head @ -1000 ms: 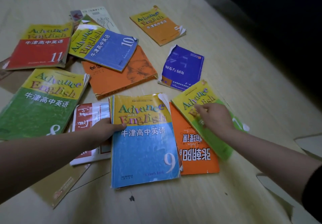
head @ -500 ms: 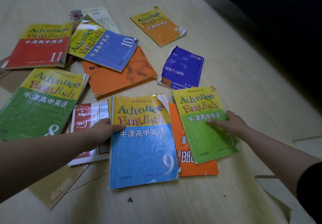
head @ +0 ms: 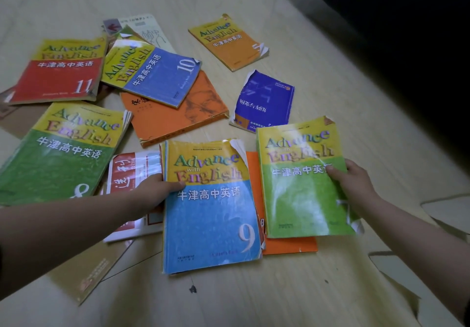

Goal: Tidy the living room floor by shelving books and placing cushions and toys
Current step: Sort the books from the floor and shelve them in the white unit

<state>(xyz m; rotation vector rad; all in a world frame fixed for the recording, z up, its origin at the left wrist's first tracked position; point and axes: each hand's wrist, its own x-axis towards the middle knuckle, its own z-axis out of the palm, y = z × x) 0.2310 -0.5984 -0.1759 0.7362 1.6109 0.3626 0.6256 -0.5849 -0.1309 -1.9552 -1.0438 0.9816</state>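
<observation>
Compared with 0.5 s ago, my right hand (head: 356,184) is now grasping the right edge of green book 7 (head: 300,199). The thumb is lying on the cover and the fingers are hidden beneath. The book is now sitting further right, and its far edge is overlapping the near corner of the purple book (head: 264,102). It is covering most of the orange book (head: 287,246), which is showing along its left and near edges.

My left hand (head: 152,191) is still grasping the left edge of blue book 9 (head: 211,219), thumb on the cover, position unchanged.

Clearance: bare floor (head: 254,296) is lying open along the near edges of both held books. It is also open to the right of book 7, up to the dark furniture (head: 407,46). On the left, the red-and-white book (head: 132,171) is lying against the left edge of book 9, under my hand. Green book 8 (head: 58,156) is lying just beyond it.
</observation>
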